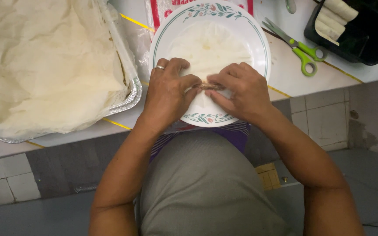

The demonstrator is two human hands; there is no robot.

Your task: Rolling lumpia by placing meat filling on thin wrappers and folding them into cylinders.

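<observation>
On white counter, tiled floor below, hands on plate

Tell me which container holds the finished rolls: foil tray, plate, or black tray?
The black tray at top right: pale rolled pieces lie side by side in it. The foil tray holds flat wrapper sheets; the plate has one wrapper, under both hands.

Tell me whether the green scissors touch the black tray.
Apart. The head view shows bare white counter between the green scissors handles and the black tray edge.
</observation>
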